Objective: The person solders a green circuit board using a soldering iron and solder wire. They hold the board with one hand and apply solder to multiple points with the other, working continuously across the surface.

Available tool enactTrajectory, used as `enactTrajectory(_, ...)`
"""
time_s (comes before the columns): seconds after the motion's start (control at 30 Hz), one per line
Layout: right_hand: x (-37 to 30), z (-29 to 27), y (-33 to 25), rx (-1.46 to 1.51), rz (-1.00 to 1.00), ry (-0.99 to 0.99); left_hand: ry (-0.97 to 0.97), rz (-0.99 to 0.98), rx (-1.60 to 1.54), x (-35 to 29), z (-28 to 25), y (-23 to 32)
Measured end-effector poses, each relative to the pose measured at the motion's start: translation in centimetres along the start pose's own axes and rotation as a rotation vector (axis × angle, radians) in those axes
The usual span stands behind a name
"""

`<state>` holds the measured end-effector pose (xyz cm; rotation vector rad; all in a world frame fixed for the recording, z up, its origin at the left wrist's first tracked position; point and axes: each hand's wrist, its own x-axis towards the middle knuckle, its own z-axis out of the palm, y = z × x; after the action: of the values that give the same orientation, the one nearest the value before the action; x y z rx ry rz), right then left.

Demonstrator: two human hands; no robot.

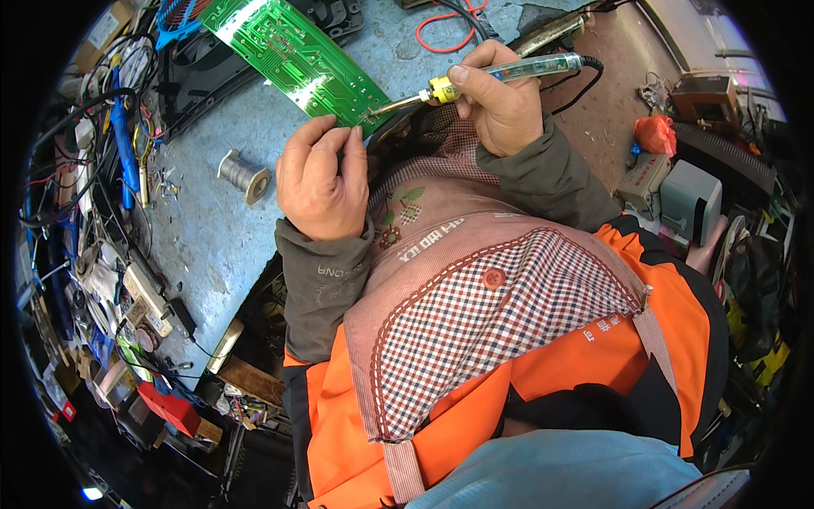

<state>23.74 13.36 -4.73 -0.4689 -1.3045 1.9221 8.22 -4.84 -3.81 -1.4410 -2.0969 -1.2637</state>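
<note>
A long green circuit board lies tilted across the blue workbench, its near end at my hands. My right hand grips a soldering iron with a clear handle and yellow collar. Its metal tip touches the board's near edge. My left hand is curled just below that end of the board, fingers bent, and seems to pinch something thin; what it holds is hidden. A spool of solder wire lies on the bench left of that hand.
Tangled cables, plugs and small tools crowd the bench's left edge. A red wire loops at the top. Grey boxes and an orange-red bag sit at the right. My checked apron and orange jacket fill the lower centre.
</note>
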Motion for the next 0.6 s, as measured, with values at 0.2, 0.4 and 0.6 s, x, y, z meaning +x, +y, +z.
enactTrajectory(0.2, 0.03, -0.10, 0.18, 0.004, -0.003, -0.005, 0.000, 0.004, 0.009, 0.05, 0.01, 0.01)
enactTrajectory(0.4, -0.01, -0.13, 0.14, 0.059, 0.002, 0.024, 0.004, 0.001, -0.030, 0.19, -0.12, 0.08)
enactTrajectory(0.6, 0.13, -0.24, 0.22, 0.075, -0.004, 0.013, -0.005, 0.012, -0.013, 0.25, -0.14, 0.04)
